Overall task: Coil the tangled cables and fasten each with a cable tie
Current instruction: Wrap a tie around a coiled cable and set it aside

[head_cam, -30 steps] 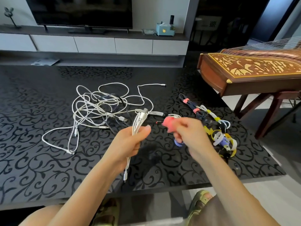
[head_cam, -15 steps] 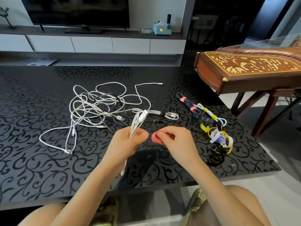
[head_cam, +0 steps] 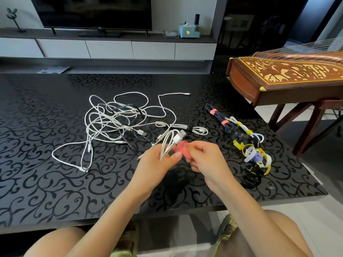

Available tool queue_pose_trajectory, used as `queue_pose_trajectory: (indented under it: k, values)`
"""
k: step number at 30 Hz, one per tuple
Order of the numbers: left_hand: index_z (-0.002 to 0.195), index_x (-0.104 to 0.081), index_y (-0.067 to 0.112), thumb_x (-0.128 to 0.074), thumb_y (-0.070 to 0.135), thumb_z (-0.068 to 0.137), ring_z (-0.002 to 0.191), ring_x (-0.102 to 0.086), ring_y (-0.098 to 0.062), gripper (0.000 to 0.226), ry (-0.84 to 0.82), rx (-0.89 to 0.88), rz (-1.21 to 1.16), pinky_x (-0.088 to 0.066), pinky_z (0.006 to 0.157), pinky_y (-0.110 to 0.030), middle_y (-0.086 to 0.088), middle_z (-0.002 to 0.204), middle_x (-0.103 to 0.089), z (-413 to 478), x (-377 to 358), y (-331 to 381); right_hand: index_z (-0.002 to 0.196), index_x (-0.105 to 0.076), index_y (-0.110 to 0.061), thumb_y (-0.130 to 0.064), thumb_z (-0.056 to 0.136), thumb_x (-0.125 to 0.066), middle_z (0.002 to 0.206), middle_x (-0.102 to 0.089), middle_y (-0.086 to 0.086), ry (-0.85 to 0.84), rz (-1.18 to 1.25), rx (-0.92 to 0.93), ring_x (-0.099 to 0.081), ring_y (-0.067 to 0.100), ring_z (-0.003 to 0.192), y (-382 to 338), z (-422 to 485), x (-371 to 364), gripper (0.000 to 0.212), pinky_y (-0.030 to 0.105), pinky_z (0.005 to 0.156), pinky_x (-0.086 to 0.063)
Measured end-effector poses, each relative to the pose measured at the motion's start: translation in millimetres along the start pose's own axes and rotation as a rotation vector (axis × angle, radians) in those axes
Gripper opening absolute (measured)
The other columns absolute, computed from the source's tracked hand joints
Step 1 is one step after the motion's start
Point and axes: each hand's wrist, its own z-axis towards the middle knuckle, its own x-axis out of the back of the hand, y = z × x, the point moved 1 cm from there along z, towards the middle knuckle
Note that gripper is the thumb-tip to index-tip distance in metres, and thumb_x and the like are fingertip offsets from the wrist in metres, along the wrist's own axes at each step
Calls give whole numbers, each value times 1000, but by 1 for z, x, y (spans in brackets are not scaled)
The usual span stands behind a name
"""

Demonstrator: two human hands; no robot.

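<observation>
Both of the person's hands are up over the near-middle of the black scroll-patterned table (head_cam: 55, 182), pretty much touching each other. The left hand (head_cam: 156, 166) is curled round a folded white cable (head_cam: 168, 143). Its thumb is pressed across the strands, and the loops and a USB plug (head_cam: 179, 136) stick up out of the top of the grip.

The right hand (head_cam: 208, 161) is pinching a pink tie (head_cam: 182, 148) between thumb and fingertips. The tie sits right up against the white cable on its right side, just below the plug. Can't tell if it's actually wrapped round the strands or only held against them.

Behind the hands and off to the left, the tangle (head_cam: 118, 121) of white and dark cables lies spread flat on the table, with one white end trailing away toward the far right. Just past the fingertips there's a small white bundle (head_cam: 197, 130) with a dark band round it, lying on the table.

Further right lies a dark bundled cable (head_cam: 220, 118) with two pink bands. Right at its end is a white bundled cable (head_cam: 245, 129) with yellow bands. Near those, closer to the person, is a heap of spare ties (head_cam: 257, 157) in yellow, white, purple and black.

Beyond the table's right end, a wooden zither (head_cam: 287, 78) sits on a stand. A TV (head_cam: 92, 12) stands on the low unit at the back.
</observation>
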Motion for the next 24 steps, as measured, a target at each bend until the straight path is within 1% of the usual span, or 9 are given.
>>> queue_pose_trajectory:
  k: [2, 5, 9, 12, 14, 16, 19, 22, 24]
  values:
    - [84, -70, 10, -64, 20, 89, 52, -38, -7, 12, 32, -34, 106, -33, 54, -19, 9, 52, -42, 0, 0, 0, 81, -73, -3, -6, 88, -56, 48, -43, -6, -7, 7, -29, -28, 4, 39, 0, 1, 0, 19, 16, 40, -25]
    - [73, -63, 4, -62, 14, 89, 48, -34, -8, 19, 8, 14, 37, -29, 47, -14, 5, 51, -41, -3, -1, 2, 68, -70, -9, -3, 87, -57, 50, -47, -1, -25, -28, -12, -31, 5, 39, 0, 2, 1, 24, 17, 41, -26]
    - [64, -47, 10, -54, 13, 87, 35, -18, -4, 25, -109, 316, -459, -15, 34, -14, 8, 45, -23, 0, 5, 5, 77, -70, 0, -3, 89, -59, 55, -49, 3, -48, -153, 177, -45, 7, 49, -1, 8, 10, 17, 14, 53, -45]
    - [56, -43, 13, -54, 16, 75, 31, -14, -3, 22, -119, 486, -781, -8, 33, -15, 9, 41, -19, 6, 12, 7, 88, -70, -8, 0, 93, -53, 64, -55, 4, -167, -302, 252, -53, 6, 57, -5, 10, 18, 20, 15, 61, -53]
    - [53, -41, 15, -52, 15, 73, 37, -6, -7, 23, -121, 548, -862, -6, 34, -17, 9, 41, -16, 6, 15, 6, 88, -68, -15, 0, 95, -49, 68, -61, 1, -224, -354, 266, -57, 5, 61, -5, 8, 19, 25, 16, 61, -52]
    - [51, -40, 15, -53, 14, 71, 43, -3, -9, 23, -159, 573, -876, -6, 34, -17, 8, 48, -9, 4, 17, 6, 92, -67, -17, 2, 94, -49, 66, -63, 1, -219, -233, 255, -57, 8, 60, -6, 6, 20, 27, 19, 60, -51]
    - [53, -43, 13, -74, 9, 56, 41, -7, -9, 32, -286, 587, -962, -9, 34, -18, 7, 52, -9, 2, 21, 6, 93, -70, -18, 2, 88, -56, 58, -62, 7, -279, 131, 169, -53, 17, 49, -15, 3, 27, 25, 25, 55, -49]
    - [54, -45, 10, -82, 4, 49, 40, -10, -9, 38, -413, 611, -1101, -11, 34, -18, 7, 50, -12, 1, 24, 4, 82, -73, -13, -11, 80, -65, 60, -66, 12, -544, 408, 127, -59, 22, 49, -22, -3, 28, 9, 28, 54, -51]
    - [55, -46, 9, -82, 3, 52, 40, -11, -9, 36, -461, 622, -1147, -11, 35, -18, 7, 50, -13, 1, 23, 4, 96, -72, -5, -20, 83, -65, 81, -72, 17, -723, 577, 95, -69, 26, 70, -22, -5, 25, 21, 34, 68, -56]
